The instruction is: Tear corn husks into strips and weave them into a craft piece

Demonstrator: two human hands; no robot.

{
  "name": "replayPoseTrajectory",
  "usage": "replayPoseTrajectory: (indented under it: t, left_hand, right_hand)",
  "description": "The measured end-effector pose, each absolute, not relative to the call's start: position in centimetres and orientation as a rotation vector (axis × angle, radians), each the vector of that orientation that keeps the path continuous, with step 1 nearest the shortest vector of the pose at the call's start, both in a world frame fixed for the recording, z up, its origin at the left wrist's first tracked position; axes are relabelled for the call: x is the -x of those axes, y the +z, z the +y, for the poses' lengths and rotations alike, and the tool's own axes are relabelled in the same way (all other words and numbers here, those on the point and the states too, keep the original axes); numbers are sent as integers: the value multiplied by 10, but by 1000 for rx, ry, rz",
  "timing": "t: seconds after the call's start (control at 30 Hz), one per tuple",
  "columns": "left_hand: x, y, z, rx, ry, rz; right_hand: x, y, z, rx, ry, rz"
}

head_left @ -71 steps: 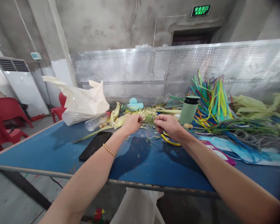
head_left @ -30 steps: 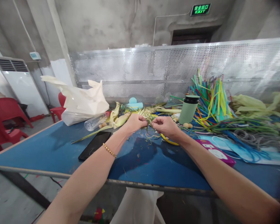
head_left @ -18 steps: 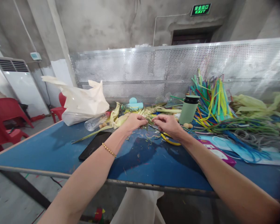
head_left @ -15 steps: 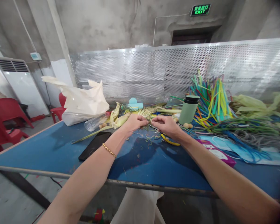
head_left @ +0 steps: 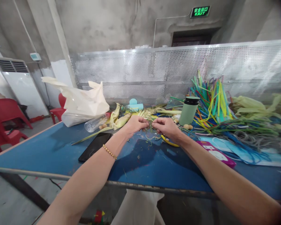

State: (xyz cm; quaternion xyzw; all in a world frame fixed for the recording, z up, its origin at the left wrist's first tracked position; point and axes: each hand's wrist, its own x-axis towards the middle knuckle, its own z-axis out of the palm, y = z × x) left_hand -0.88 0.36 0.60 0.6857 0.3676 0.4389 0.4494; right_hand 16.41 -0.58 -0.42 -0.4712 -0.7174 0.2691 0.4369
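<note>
Over the middle of the blue table (head_left: pixel 49 156), my left hand (head_left: pixel 137 124) and my right hand (head_left: pixel 165 127) face each other with a small gap between the fingertips. Both are closed in a pinch. Thin greenish strands show around the fingertips, but what each hand pinches is too small to make out. Pale corn husks (head_left: pixel 122 121) lie just beyond my left hand. Below my right hand rests a curved yellow strip (head_left: pixel 169 142), with small green scraps (head_left: pixel 150 137) scattered beside it. A gold bead bracelet (head_left: pixel 109 152) circles my left wrist.
A black phone (head_left: pixel 96 147), a clear bottle (head_left: pixel 93 124) and a white plastic bag (head_left: pixel 84 104) are on the left. On the right stand a green jar (head_left: pixel 189 112) and colourful pipe cleaners (head_left: pixel 217 103), near a purple packet (head_left: pixel 216 153) and blue masks (head_left: pixel 259 153).
Both hands stay pinched close together, with only a very slight shift of the fingers. The whole view has moved a little.
</note>
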Motion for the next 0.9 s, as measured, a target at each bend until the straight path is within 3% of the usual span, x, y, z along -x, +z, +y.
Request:
replayPoseTrajectory:
  t: [0.9]
  left_hand:
    - [10, 1, 8, -1778, 978, 970]
  right_hand:
    - [-165, -4, -5, 1165, 683, -1833]
